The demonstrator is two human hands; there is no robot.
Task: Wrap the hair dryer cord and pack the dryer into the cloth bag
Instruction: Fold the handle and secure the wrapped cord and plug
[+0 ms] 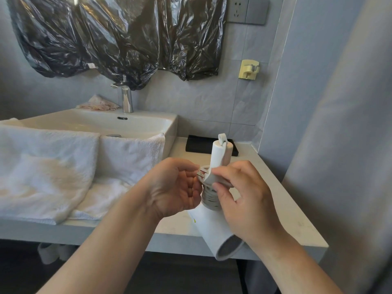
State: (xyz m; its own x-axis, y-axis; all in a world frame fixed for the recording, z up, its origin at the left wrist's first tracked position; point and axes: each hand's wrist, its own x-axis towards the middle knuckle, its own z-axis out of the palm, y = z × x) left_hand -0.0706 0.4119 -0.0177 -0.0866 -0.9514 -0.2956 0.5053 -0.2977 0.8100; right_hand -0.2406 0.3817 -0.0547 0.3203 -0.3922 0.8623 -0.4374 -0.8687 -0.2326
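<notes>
Both hands meet at the hair dryer (212,221), held above the counter (282,211) edge, handle up. Cord (210,198) coils ring the handle's base. The right hand (244,194) pinches the plug (206,176); the left hand (176,187), palm up with fingers curled, touches it.

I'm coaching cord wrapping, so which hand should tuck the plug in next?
Probably the left hand: its fingers already pinch the plug beside the coiled cord, while the right hand steadies the hair dryer.
</notes>
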